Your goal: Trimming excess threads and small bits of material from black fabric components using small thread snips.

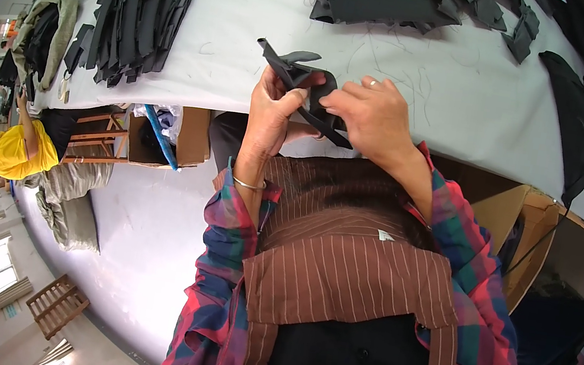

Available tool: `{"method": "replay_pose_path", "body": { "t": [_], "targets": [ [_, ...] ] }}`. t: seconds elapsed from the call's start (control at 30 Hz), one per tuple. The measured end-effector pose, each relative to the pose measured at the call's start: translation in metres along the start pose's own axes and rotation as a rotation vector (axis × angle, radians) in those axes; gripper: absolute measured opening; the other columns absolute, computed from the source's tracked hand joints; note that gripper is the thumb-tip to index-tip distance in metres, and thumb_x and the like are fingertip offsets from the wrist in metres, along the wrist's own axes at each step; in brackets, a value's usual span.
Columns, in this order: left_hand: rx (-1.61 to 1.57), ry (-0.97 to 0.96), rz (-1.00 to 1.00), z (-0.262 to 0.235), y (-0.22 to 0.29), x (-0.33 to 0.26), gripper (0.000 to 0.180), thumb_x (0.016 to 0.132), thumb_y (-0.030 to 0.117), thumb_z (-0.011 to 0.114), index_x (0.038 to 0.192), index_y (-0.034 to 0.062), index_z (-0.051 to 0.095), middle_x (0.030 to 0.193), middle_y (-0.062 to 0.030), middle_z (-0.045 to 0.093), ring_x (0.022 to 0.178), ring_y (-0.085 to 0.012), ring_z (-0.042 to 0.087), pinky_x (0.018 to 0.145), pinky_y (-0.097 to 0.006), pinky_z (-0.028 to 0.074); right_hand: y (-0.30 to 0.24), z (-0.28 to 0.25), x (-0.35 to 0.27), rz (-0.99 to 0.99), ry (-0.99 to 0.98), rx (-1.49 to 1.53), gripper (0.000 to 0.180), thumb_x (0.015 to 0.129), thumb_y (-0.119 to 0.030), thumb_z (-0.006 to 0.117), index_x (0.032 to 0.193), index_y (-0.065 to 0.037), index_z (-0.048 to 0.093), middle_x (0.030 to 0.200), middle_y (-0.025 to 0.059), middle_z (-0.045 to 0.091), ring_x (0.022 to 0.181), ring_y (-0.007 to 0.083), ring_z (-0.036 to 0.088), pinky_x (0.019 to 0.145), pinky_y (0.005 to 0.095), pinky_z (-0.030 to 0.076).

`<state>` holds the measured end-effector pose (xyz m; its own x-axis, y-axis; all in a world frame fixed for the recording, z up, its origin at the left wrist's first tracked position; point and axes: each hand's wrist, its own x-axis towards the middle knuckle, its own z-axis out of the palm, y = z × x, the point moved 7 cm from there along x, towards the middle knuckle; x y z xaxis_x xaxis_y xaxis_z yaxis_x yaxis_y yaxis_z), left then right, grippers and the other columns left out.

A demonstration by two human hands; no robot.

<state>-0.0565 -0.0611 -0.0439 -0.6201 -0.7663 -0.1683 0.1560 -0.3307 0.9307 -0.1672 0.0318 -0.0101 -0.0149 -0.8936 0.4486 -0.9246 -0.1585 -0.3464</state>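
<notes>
Both hands hold one black strap piece just above the near edge of the grey table. The left hand grips it from below with closed fingers, and the right hand pinches it from the 3 o'clock side. A row of black strips lies at 9 o'clock, and a pile of black parts at 12 o'clock.

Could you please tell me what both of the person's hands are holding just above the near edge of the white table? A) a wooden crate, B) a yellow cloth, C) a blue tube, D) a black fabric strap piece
D: the left hand and right hand both grip a black fabric strap piece over the white table.
</notes>
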Motion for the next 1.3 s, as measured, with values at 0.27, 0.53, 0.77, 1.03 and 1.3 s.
{"method": "replay_pose_path", "body": {
  "t": [0.27,0.53,0.77,1.03,1.3],
  "targets": [
    [-0.882,-0.145,-0.079,-0.123,0.005,-0.063,0.045,0.074,0.011,0.057,0.116,-0.0033,0.051,0.087,-0.0134,0.064,0.081,-0.0230,0.063,0.067,-0.031,0.052,0.096,-0.071,-0.021,0.475,0.317,0.163,0.027,0.082,-0.008,0.060,0.108,-0.013,0.063,0.103,0.0054,0.065,0.091,0.0279,0.062,0.081,0.0417,0.045],
    [-0.032,-0.333,-0.239,-0.037,0.089,-0.061,0.056,0.070,0.003,0.060,0.125,-0.0058,0.051,0.088,-0.0064,0.060,0.073,-0.0117,0.057,0.064,-0.023,0.047,0.004,0.007,-0.018,-0.196,-0.184,0.361,0.027,0.085,0.002,0.051,0.109,-0.004,0.062,0.122,0.0122,0.060,0.115,0.0311,0.056,0.100,0.0366,0.041],
    [1.192,0.295,0.356,-0.136,0.192,-0.004,0.054,0.078,0.014,0.063,0.129,0.0007,0.053,0.100,-0.0125,0.063,0.085,-0.0176,0.059,0.075,-0.029,0.049,0.045,0.003,-0.006,0.301,-0.303,0.917,0.021,0.096,-0.005,0.047,0.111,-0.001,0.061,0.105,0.0075,0.065,0.098,0.0188,0.061,0.088,0.0300,0.046],
    [1.825,0.656,0.357,-0.322,0.274,0.108,0.077,0.082,0.046,0.065,0.139,0.0002,0.040,0.130,-0.0287,0.049,0.123,-0.0421,0.046,0.102,-0.047,0.039,0.083,0.003,-0.015,0.540,0.028,1.164,0.024,0.100,-0.013,0.046,0.115,-0.001,0.059,0.085,0.0018,0.060,0.075,0.0072,0.054,0.070,0.0222,0.045],
    [2.103,0.822,0.370,-0.303,0.229,0.115,0.070,0.081,0.042,0.065,0.136,0.0050,0.044,0.149,-0.0207,0.030,0.132,-0.0513,0.027,0.098,-0.069,0.029,0.078,0.003,-0.003,0.542,0.053,1.285,0.022,0.098,-0.011,0.048,0.113,-0.001,0.060,0.081,0.0012,0.058,0.068,0.0068,0.051,0.064,0.0218,0.043]
  ]
}}
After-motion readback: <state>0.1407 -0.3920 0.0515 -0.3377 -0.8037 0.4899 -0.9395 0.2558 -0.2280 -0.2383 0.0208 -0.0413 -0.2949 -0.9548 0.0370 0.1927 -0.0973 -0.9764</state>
